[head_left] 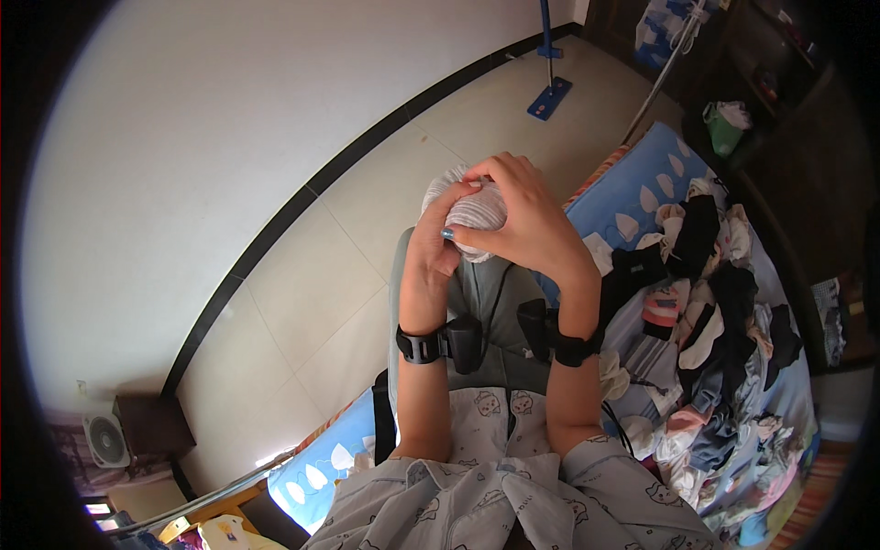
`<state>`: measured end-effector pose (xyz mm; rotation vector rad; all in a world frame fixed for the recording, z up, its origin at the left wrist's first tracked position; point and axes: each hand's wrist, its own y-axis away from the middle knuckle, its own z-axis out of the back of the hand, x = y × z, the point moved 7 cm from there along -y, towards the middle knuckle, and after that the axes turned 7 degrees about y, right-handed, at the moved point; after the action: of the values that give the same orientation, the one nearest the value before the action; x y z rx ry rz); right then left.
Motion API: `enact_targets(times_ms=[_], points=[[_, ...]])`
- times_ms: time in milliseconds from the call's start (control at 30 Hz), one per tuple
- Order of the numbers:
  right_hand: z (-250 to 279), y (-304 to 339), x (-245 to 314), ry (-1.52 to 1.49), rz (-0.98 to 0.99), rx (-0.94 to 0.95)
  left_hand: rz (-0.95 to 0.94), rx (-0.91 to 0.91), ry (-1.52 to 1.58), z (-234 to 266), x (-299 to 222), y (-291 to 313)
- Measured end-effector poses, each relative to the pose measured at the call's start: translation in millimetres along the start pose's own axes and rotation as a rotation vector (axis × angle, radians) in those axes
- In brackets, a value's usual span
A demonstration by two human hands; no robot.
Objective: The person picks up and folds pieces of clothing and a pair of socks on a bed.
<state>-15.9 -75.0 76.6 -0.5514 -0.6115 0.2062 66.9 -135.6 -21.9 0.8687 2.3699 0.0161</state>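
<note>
A round, rolled-up grey-and-white striped sock is held in front of me, above my knees. My left hand is wrapped along its left side. From the right, my right hand curves over it, with the fingers at its top and the thumb across its lower front. Both hands are closed on it, and the fingers partly hide the roll. Black straps with small black boxes sit on both of my wrists.
To my right, a bed with blue leaf-print bedding carries a loose pile of socks and small clothes. A blue flat mop stands on the tiled floor. A green bin is farther right; a fan is at left.
</note>
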Motion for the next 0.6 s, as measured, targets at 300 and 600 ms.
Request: enact_targets(times_ms=[300, 600], points=[[-0.6, -4.1, 3.7, -0.075, 0.029, -0.001, 0.097, 0.209, 0.304, -6.5, 0.5, -4.3], [1.6, -5.3, 17.1, -0.096, 0.138, -0.035, 0.128, 0.135, 0.509, 8.5, 1.6, -6.6]])
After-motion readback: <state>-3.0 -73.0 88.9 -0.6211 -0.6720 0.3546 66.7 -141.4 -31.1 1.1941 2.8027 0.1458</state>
